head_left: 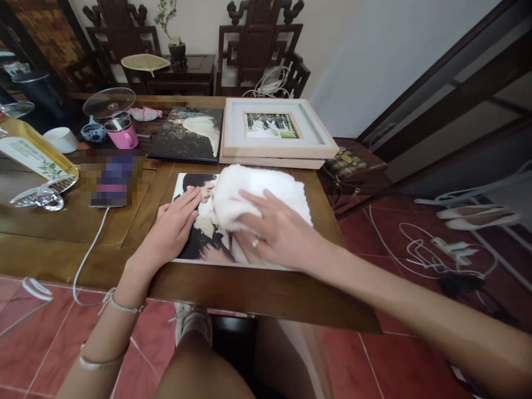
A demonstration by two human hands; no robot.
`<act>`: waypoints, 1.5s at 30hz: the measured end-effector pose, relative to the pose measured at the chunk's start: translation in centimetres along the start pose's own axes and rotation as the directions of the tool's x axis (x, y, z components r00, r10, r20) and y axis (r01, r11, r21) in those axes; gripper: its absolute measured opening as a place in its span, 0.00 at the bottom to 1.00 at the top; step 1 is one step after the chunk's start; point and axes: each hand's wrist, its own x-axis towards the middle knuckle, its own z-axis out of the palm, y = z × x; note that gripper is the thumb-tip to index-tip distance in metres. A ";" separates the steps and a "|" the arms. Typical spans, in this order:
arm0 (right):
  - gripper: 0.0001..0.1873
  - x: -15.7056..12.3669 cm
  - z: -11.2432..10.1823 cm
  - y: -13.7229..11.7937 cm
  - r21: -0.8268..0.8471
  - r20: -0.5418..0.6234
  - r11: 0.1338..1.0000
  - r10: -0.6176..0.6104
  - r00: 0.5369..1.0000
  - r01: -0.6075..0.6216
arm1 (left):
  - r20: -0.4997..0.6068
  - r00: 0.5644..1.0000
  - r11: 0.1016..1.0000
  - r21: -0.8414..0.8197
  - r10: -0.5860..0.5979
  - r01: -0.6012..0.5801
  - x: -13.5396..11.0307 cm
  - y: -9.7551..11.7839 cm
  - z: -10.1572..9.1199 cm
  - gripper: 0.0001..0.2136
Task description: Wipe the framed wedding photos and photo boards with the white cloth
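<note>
A large photo print [195, 244] lies flat near the front edge of a wooden table [249, 293]. My left hand [172, 228] rests flat on the print's left side, fingers stretched out together, holding nothing. My right hand [276, 230], a ring on one finger, presses down on a white cloth [257, 191] that covers the print's right half. Its fingers lie spread over the cloth's near edge.
Behind the print lie a dark photo panel [189, 136] and a light wooden picture frame [276, 130]. A pink mug [122, 133], a white bowl [61, 138] and a small fan [108, 102] stand at the back left. A white cable [89, 249] hangs off the table. Cables [436, 249] litter the red tile floor at right.
</note>
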 end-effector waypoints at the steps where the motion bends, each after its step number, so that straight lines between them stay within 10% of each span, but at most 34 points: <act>1: 0.12 0.9 0.1 0.7 -0.021 0.010 0.999 0.037 0.999 -0.037 | -0.007 1.000 1.000 -0.009 0.009 -0.009 0.0 0.0 0.0 0.23; 7: 0.18 4.4 1.1 -0.4 -0.113 0.110 0.982 0.165 0.980 -0.153 | -0.218 0.975 0.999 -0.003 0.041 -0.043 -0.1 0.2 -0.1 0.26; 18: 0.17 -0.5 -2.1 -4.7 0.266 0.257 0.915 -0.371 0.892 0.303 | -0.215 0.977 0.996 -0.083 0.002 -0.020 -0.5 0.5 -0.3 0.34; 27: 0.09 0.0 -4.0 0.5 0.228 0.165 0.973 -0.004 0.986 -0.034 | -0.029 1.000 1.000 -0.002 0.009 -0.009 -0.1 0.3 0.0 0.26; 33: 0.10 5.4 -0.6 1.6 0.597 0.032 0.753 0.322 0.946 -0.277 | -0.072 0.996 0.998 0.019 0.054 -0.053 0.1 -0.3 0.2 0.23; 39: 0.05 10.4 1.1 -0.1 0.604 0.023 0.774 0.223 0.975 -0.191 | -0.107 0.991 0.997 0.008 0.079 -0.079 0.2 0.1 0.0 0.21; 45: 0.06 9.6 0.8 0.3 0.520 0.060 0.826 0.221 0.974 -0.219 | -0.119 0.988 0.995 -0.011 0.095 -0.096 0.1 0.0 0.1 0.21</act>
